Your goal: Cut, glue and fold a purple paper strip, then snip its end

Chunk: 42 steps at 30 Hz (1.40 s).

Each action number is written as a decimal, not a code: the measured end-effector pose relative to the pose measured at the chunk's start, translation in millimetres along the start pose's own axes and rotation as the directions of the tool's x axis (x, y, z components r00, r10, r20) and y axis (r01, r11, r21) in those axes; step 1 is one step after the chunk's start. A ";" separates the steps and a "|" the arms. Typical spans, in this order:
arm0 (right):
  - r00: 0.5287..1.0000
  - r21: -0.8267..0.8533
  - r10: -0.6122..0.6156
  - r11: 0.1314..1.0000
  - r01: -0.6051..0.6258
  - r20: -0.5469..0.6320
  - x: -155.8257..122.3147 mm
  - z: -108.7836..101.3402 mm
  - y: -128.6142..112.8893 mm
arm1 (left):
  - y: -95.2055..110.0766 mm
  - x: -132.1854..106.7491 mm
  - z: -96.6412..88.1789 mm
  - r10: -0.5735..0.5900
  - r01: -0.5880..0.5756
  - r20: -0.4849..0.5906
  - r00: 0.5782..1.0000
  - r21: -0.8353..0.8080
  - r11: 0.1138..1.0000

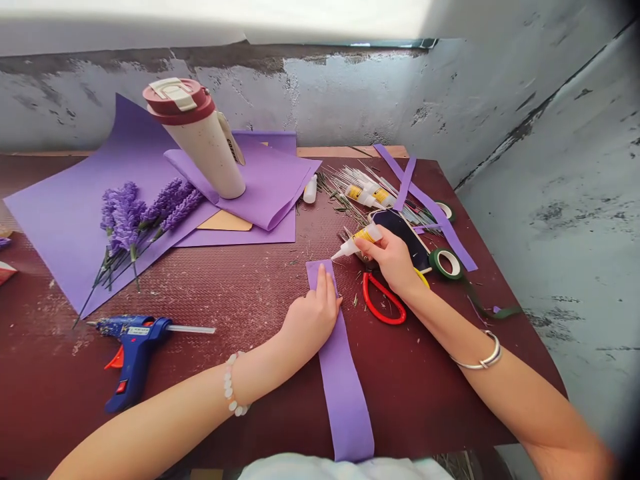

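A long purple foam strip (345, 387) lies on the dark red table (225, 293), running from the near edge toward the middle. My left hand (313, 317) presses down on the strip near its far end, one finger stretched along it and the others curled. My right hand (393, 257) is closed around a small glue bottle (357, 241) with a yellow label. The bottle's white nozzle points at the strip's far end.
Red-handled scissors (383, 303) lie under my right wrist, with a dark phone (405, 237) and green tape rolls (447, 262) beside them. A blue glue gun (133, 347) sits front left. Purple sheets (60, 213), lavender stems (135, 220), a tumbler (200, 137) and wires (350, 183) fill the back.
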State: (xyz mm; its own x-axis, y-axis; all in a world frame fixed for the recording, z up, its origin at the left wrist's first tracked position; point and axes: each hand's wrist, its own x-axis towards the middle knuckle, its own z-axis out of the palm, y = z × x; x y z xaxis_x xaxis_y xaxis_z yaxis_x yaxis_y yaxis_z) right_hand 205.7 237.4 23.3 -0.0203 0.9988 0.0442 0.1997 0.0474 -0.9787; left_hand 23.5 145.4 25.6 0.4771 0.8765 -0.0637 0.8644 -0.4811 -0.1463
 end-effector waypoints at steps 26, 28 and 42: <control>0.999 0.268 -0.054 0.962 0.053 -0.001 -0.7 18.0 -6.9 | -6.5 0.8 -4.1 -0.028 0.032 0.023 0.999 -0.171 0.985; 0.998 0.270 -0.060 0.961 0.059 -0.005 -1.1 19.2 -7.1 | -15.5 3.5 -5.6 -0.057 0.061 0.023 0.998 -0.261 0.963; 0.996 0.372 -0.083 0.925 0.070 0.020 0.4 19.1 -0.4 | -51.7 36.4 -2.8 -0.362 0.307 0.031 0.932 -0.601 0.738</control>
State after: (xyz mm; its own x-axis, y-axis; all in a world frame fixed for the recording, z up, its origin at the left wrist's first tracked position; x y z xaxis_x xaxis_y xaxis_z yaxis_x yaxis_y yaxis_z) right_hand 186.9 237.5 19.9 -0.0561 0.9910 0.1217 -0.1814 0.1097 -0.9773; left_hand -3.4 202.1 33.5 0.1270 0.9912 -0.0369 0.8797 -0.0953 0.4658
